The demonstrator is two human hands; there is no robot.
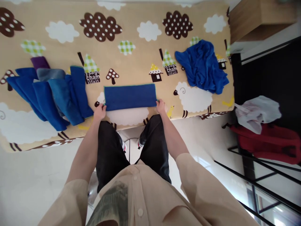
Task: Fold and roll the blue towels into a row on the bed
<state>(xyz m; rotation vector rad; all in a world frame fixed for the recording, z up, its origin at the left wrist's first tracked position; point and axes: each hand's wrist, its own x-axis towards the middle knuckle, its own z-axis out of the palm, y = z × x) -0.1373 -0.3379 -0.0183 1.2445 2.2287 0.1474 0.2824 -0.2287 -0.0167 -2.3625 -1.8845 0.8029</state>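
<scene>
A blue towel (130,96) lies flat in a long folded strip near the front edge of the bed, with a thin green trim along its edges. My left hand (100,111) pinches its near left corner, and my right hand (161,106) grips the near right corner. To the left sit several rolled or folded blue towels (50,97) in lighter and darker shades, with a purple cloth (40,62) behind them. A crumpled blue towel (203,67) is heaped off to the right.
The beige bedspread (138,67) is printed with sheep, clouds and houses. A wooden box-like cabinet (261,20) stands at the far right. Below it are a white plastic bag (260,111), a red bag (270,144) and black metal bars (256,182).
</scene>
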